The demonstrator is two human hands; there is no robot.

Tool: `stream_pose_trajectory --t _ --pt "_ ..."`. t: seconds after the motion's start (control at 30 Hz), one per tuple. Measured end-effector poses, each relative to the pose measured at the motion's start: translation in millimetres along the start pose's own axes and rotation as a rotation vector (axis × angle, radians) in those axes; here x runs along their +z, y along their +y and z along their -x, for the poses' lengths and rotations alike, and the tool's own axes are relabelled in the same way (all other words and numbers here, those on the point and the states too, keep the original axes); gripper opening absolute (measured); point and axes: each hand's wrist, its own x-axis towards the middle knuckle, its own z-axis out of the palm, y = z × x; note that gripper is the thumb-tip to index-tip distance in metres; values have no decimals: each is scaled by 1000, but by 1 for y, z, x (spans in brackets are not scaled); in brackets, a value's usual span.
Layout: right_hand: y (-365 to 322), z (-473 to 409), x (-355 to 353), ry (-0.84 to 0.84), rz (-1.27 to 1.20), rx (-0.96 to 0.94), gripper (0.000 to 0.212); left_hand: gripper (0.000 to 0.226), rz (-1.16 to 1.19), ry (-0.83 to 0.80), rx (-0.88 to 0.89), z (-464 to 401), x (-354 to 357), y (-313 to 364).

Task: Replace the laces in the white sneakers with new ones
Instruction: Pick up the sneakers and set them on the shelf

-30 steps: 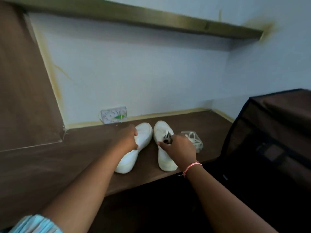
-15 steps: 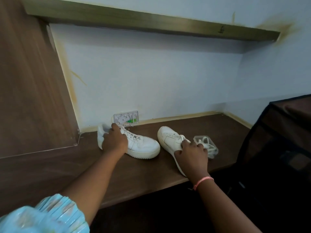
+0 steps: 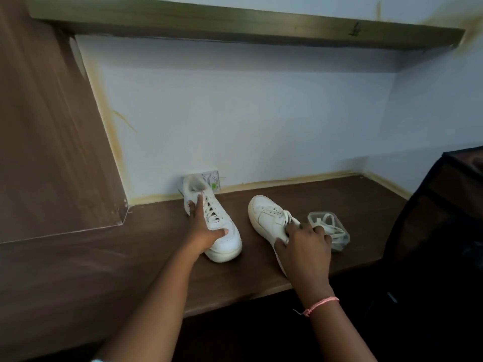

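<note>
Sneakers on worktop (image 3: 130,244): left hand (image 3: 202,231) spread flat, resting on left sneaker (image 3: 217,226); right hand (image 3: 305,246) w/ curled fingers gripping right sneaker (image 3: 266,218) nr its laces.

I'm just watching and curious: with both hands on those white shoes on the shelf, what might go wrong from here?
1. The right sneaker lies at the front edge of the wooden ledge, under the right hand; a tug on its laces might pull it off.
2. The clear packet of new laces lies right beside that hand and could get knocked away.
3. The left hand only rests on the left sneaker, so that sneaker may slide.
</note>
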Motion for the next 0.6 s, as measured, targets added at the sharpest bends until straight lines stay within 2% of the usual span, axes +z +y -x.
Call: stream_pose_trajectory --t 0.13,0.2,0.37,0.47,0.53,0.6 --pt "4 -3 -8 -20 -83 25 28 72 81 98 71 19 13 -21" --pt "3 -2 -13 -31 -108 23 29 59 107 143 101 29 15 -26" --pt "1 2 -26 -99 -107 -19 29 53 80 149 89 42 9 -20" --pt "10 4 -35 -173 -153 -60 33 49 -40 275 103 52 7 -13" --pt "20 7 -40 -225 -186 -75 33 47 -288 388 252 53 10 -5" --pt "30 7 -41 -269 -217 -90 33 50 -462 341 434 52 19 6"
